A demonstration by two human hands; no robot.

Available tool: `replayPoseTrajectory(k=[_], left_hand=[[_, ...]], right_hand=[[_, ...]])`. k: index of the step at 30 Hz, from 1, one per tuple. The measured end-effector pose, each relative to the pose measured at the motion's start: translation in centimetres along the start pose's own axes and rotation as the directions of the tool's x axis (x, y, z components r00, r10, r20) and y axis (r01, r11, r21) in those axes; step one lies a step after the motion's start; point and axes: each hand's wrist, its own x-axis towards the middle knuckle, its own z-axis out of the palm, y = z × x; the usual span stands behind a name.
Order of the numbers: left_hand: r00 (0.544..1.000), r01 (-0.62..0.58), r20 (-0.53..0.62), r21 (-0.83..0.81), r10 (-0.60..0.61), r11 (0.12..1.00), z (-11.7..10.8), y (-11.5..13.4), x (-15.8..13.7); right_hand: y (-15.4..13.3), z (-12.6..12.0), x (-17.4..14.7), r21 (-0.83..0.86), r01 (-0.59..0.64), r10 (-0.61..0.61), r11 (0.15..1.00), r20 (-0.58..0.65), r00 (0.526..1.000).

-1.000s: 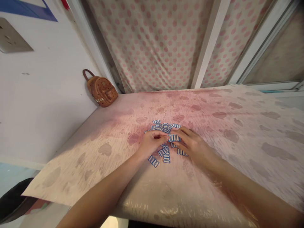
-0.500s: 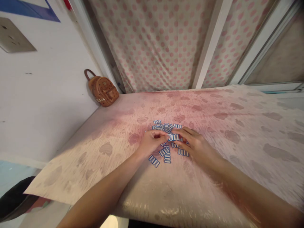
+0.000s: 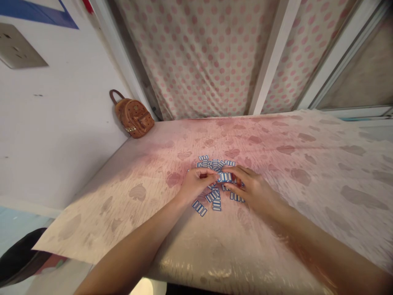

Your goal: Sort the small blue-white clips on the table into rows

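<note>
Between the thumb and forefinger of my left hand (image 3: 196, 182) is a small flat piece with blue and white stripes (image 3: 225, 177). Whether it is a single piece or a stack cannot be made out. My right hand (image 3: 250, 186) curves round its right end, forefinger at the upper edge and thumb at the lower edge. Below and around both hands lie several more striped pieces, partly overlapping. One loose striped piece (image 3: 199, 208) rests nearer to me on the left, and another (image 3: 237, 197) is under my right thumb. My hands hide part of the pile.
A patterned pink and cream cover (image 3: 276, 139) spreads over the table. At the back left corner, a small brown backpack (image 3: 135, 118) leans by the wall. Behind the table hangs a dotted curtain (image 3: 202, 61). A dark object (image 3: 23, 258) sits below the left edge.
Both hands stay in almost the same place. The striped piece between them shifts or tilts very slightly; the pile looks the same.
</note>
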Motion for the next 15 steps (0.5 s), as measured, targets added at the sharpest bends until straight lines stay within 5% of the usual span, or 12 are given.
replayPoseTrajectory(k=[8,15], left_hand=[[1.0,-0.019,-0.016,0.059,0.02,0.998,0.07,0.15,-0.23],[0.997,-0.053,-0.051,0.028,0.055,0.998,-0.04,0.36,-0.11]], right_hand=[[-0.36,0.25,-0.03,0.3,-0.236,0.234,0.924,0.044,0.971],[-0.12,0.66,-0.25,0.382,-0.279,0.283,0.881,0.049,0.958]])
